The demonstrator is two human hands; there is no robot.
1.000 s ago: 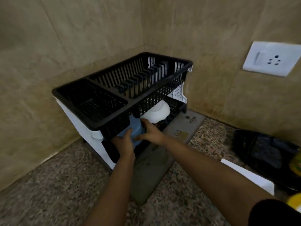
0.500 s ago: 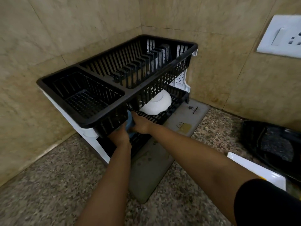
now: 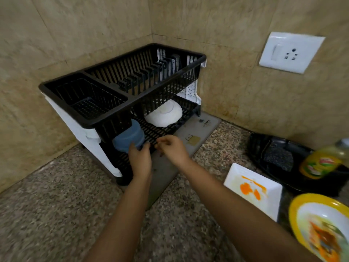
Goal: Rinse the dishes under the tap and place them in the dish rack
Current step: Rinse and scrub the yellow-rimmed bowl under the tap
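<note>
A white socket plate (image 3: 291,52) sits on the wall at two o'clock. At three o'clock, a yellow-labelled bottle (image 3: 321,161) overlaps a black tray (image 3: 260,146).

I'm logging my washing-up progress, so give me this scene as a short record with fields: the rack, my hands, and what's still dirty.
Rack top tier: dish rack, no dishes visible on top
Rack lower tier: blue bowl inverted at left; white bowl inverted at right, apart from it
Left hand: fingertips at the blue bowl's rim, no clear grip
Right hand: loosely curled, holding nothing
Still dirty: white square plate and yellow-rimmed plate, both stained, on the counter at right
</note>
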